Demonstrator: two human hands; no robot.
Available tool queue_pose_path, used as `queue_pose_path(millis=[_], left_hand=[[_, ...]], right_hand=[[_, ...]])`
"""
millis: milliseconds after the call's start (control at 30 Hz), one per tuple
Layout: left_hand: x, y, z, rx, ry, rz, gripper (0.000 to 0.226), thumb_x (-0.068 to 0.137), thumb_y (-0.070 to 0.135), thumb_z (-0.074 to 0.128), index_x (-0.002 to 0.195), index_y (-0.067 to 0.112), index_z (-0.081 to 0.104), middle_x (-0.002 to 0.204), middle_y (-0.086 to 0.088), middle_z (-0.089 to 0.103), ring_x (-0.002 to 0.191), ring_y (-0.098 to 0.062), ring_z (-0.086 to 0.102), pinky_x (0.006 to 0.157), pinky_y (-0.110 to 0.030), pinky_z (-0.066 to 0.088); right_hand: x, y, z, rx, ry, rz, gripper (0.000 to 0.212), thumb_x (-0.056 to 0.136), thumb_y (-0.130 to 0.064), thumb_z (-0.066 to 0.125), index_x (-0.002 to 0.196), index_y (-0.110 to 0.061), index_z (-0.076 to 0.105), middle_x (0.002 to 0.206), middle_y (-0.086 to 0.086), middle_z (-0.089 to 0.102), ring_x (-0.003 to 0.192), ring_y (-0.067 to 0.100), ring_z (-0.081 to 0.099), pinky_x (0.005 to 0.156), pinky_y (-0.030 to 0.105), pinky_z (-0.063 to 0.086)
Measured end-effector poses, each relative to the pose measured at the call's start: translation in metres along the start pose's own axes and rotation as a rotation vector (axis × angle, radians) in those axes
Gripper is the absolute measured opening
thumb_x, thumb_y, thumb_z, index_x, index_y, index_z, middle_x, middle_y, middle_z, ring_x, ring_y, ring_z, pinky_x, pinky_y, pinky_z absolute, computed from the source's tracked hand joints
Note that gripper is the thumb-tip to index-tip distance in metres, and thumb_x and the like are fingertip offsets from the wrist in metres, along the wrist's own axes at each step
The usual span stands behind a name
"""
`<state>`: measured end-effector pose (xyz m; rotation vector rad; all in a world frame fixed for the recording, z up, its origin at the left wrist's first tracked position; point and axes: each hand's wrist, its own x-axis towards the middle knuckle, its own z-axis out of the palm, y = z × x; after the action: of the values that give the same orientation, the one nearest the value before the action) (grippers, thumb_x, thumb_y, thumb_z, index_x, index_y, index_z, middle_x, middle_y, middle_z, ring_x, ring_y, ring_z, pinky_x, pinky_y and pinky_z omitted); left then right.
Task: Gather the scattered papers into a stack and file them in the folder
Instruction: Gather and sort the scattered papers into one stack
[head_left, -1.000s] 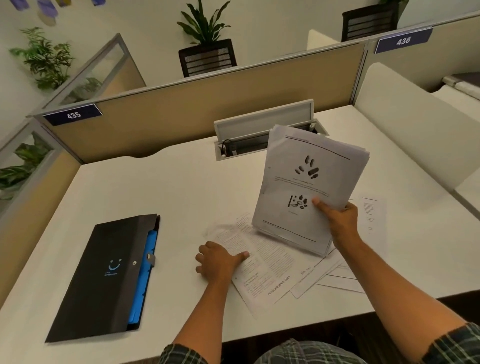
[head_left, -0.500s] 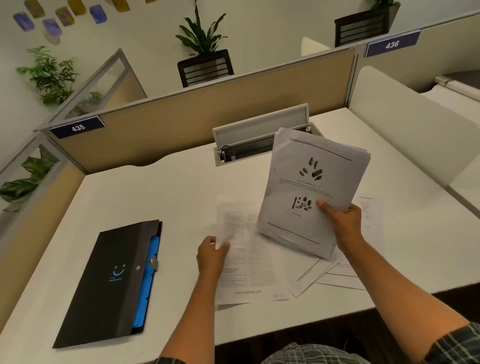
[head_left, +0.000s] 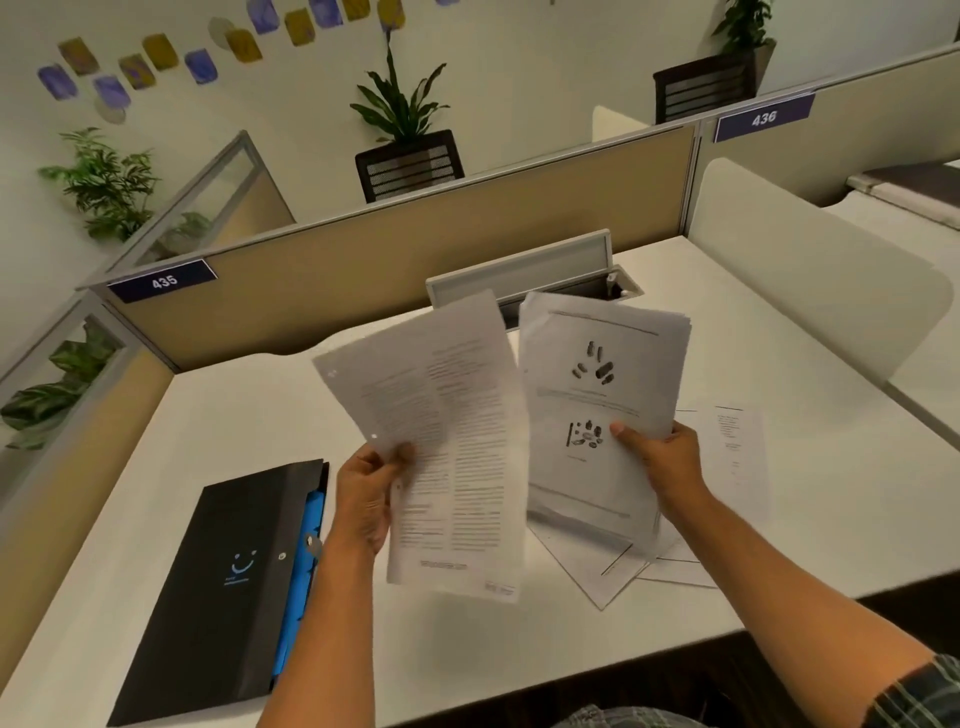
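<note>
The sheets (head_left: 452, 447) and the stack (head_left: 597, 410) are thin matt paper. The folder (head_left: 218, 587) looks like black plastic with a slight shine. The desk (head_left: 249, 415) is smooth and matt white.

The sheet (head_left: 447, 447) in the left hand (head_left: 366, 493) is motion-blurred, its text unreadable; the stack (head_left: 597, 410) hides papers (head_left: 613, 571) beneath.

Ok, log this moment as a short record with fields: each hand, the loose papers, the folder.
left hand: grips a text sheet by its left edge, raised off the desk
right hand: holds the stack, picture page on top
loose papers: several lie on the desk, below and to the right of the stack
folder: black, closed, flat on the desk at left, blue edge showing
filed: nothing yet
</note>
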<state>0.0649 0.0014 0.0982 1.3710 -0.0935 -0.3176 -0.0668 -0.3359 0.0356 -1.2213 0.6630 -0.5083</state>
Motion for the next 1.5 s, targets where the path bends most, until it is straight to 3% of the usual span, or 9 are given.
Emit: queue_pose_path(millis=[367, 533, 700, 833, 1033, 1200, 1333, 1433, 1500], left_hand=[[-0.004, -0.029, 0.046, 0.103, 0.078, -0.043, 0.073, 0.054, 0.048, 0.095, 0.112, 0.013, 0.065, 0.107, -0.001, 0.078, 0.096, -0.025, 0.076, 0.079, -0.041, 0.063], [-0.002, -0.031, 0.039, 0.082, -0.186, -0.16, 0.056, 0.069, 0.035, 0.091, 0.119, 0.02, 0.073, 0.121, -0.009, 0.074, 0.112, -0.031, 0.07, 0.089, -0.051, 0.059], [-0.003, -0.029, 0.037, 0.162, -0.085, -0.088, 0.046, 0.059, 0.041, 0.095, 0.101, 0.03, 0.08, 0.107, -0.002, 0.078, 0.093, -0.019, 0.076, 0.071, -0.034, 0.063], [-0.009, -0.031, 0.036, 0.177, -0.075, -0.039, 0.043, 0.06, 0.042, 0.093, 0.099, 0.029, 0.08, 0.104, -0.002, 0.079, 0.092, -0.02, 0.075, 0.068, -0.031, 0.062], [-0.015, -0.036, 0.024, 0.239, -0.148, -0.01, 0.048, 0.059, 0.043, 0.091, 0.105, 0.04, 0.076, 0.105, 0.001, 0.077, 0.096, -0.015, 0.073, 0.069, -0.03, 0.062], [-0.013, -0.043, 0.024, 0.282, -0.072, -0.062, 0.032, 0.063, 0.041, 0.088, 0.094, 0.04, 0.08, 0.098, 0.004, 0.078, 0.089, -0.013, 0.074, 0.066, -0.03, 0.061], [-0.008, -0.045, 0.026, 0.251, -0.013, -0.089, 0.031, 0.064, 0.044, 0.094, 0.089, 0.03, 0.083, 0.096, 0.002, 0.08, 0.084, -0.014, 0.076, 0.064, -0.025, 0.06], [-0.006, -0.044, 0.026, 0.225, 0.014, -0.105, 0.019, 0.07, 0.037, 0.089, 0.087, 0.03, 0.082, 0.095, 0.002, 0.08, 0.083, -0.017, 0.077, 0.061, -0.027, 0.061], [-0.006, -0.044, 0.024, 0.208, 0.035, -0.114, 0.023, 0.068, 0.036, 0.088, 0.087, 0.025, 0.082, 0.094, 0.001, 0.08, 0.082, -0.019, 0.077, 0.06, -0.029, 0.062]], right_hand=[[-0.036, 0.003, 0.044, -0.135, -0.373, -0.005, 0.052, 0.061, -0.042, 0.091, 0.1, -0.011, 0.077, 0.095, 0.006, 0.08, 0.09, 0.03, 0.077, 0.075, 0.04, 0.065], [-0.043, -0.007, 0.055, -0.09, -0.465, -0.034, 0.045, 0.062, -0.041, 0.089, 0.097, -0.015, 0.079, 0.097, 0.011, 0.079, 0.089, 0.034, 0.077, 0.077, 0.048, 0.065], [-0.047, -0.011, 0.064, 0.046, -0.547, 0.001, 0.061, 0.094, -0.066, 0.05, 0.125, -0.017, 0.071, 0.117, 0.016, 0.074, 0.106, 0.039, 0.072, 0.089, 0.055, 0.06], [-0.054, -0.01, 0.071, 0.001, -0.53, -0.091, 0.065, 0.069, -0.055, 0.088, 0.122, -0.02, 0.071, 0.116, 0.007, 0.076, 0.107, 0.03, 0.073, 0.082, 0.039, 0.063], [-0.048, 0.003, 0.071, -0.124, -0.529, -0.176, 0.025, 0.079, -0.026, 0.081, 0.103, -0.024, 0.078, 0.105, 0.008, 0.076, 0.099, 0.028, 0.073, 0.081, 0.043, 0.064], [-0.039, 0.004, 0.059, -0.226, -0.616, -0.087, 0.038, 0.079, -0.055, 0.079, 0.108, -0.031, 0.078, 0.111, 0.0, 0.077, 0.104, 0.02, 0.073, 0.083, 0.037, 0.064], [-0.022, 0.002, 0.042, -0.291, -0.31, -0.045, 0.055, 0.095, -0.069, 0.046, 0.1, -0.026, 0.079, 0.098, -0.003, 0.08, 0.095, 0.017, 0.075, 0.079, 0.031, 0.061], [-0.005, 0.017, 0.02, -0.732, -0.081, -0.066, 0.039, 0.09, -0.054, 0.071, 0.111, -0.021, 0.074, 0.11, -0.004, 0.076, 0.102, 0.018, 0.072, 0.09, 0.038, 0.056], [0.001, 0.025, 0.005, -1.102, -0.026, -0.02, 0.061, 0.081, -0.06, 0.077, 0.128, -0.024, 0.065, 0.132, -0.001, 0.065, 0.118, 0.021, 0.062, 0.096, 0.039, 0.05]])
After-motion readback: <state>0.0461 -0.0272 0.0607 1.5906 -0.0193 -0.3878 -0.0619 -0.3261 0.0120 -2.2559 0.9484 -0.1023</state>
